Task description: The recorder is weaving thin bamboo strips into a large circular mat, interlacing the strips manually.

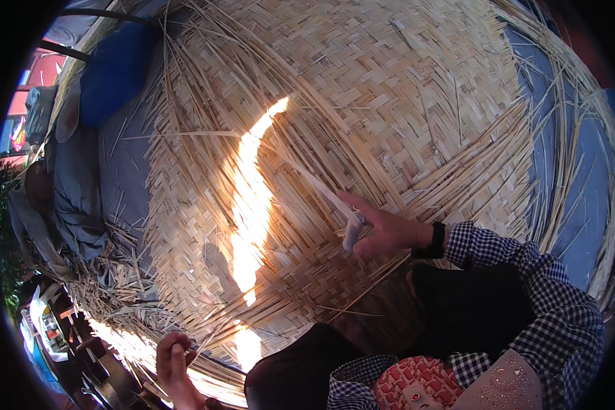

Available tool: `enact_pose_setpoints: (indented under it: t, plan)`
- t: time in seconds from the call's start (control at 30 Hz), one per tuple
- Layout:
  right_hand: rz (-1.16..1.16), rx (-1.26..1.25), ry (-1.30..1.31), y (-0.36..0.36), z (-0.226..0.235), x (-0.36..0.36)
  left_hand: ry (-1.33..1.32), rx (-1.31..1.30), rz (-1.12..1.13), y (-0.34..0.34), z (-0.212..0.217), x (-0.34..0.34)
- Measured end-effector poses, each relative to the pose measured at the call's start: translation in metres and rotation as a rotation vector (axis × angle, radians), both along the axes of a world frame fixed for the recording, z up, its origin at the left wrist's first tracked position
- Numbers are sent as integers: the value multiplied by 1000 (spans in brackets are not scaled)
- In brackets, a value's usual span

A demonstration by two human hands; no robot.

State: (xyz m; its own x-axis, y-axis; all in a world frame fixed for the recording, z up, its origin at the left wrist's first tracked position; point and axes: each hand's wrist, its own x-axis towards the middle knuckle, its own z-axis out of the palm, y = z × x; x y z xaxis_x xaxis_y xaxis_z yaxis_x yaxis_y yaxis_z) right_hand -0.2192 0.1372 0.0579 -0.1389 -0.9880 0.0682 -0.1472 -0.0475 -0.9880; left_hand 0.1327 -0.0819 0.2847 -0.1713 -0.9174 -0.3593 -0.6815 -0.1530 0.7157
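A large woven mat of pale, flat split-reed or bamboo strips (403, 75) spreads out in front of me, with long loose ends lying over its weave. My right hand (393, 231) is closed low over the mat, right of the middle. A pale flat strip (321, 188) runs from its fingers toward the far left. Something greyish-white (352, 232), perhaps a wrapping, covers one fingertip. At the lower left, my left hand (175, 369) is raised near the mat's edge, its fingers curled together. Thin strips pass beside it, but whatever it grips is too small to make out.
Broken strip scraps (116, 283) are heaped at the left, beside crumpled grey cloth (78, 212). A blue object (116, 72) stands at the far left. Grey ground covering (581, 198) shows along the right, under loose strips. Glaring sunlight crosses the mat. My dark-clothed knees (307, 369) border its near edge.
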Motion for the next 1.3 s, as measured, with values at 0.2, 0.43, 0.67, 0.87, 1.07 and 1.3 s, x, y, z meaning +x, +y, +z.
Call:
enact_pose_setpoints:
  t: [0.2,0.43,0.67,0.87,1.07,1.3]
  plan:
    - [-1030,-281,-761,72,-5,-82,4,-482,-102,57,83,-93]
    - [-1031,-67,-1104,102,-16,-98,-332,233,-586,105,-219,-173]
    - [-474,365,-967,80,-29,-48,-339,-41,-461,124,-279,-167]
    - [-371,353,-923,48,-33,-29,-305,-228,-491,125,-290,-160]
    - [-385,383,-780,51,-45,-37,-301,-185,-451,128,-295,-159]
    - [-637,311,-982,64,-25,-48,-183,141,-323,126,-244,-175]
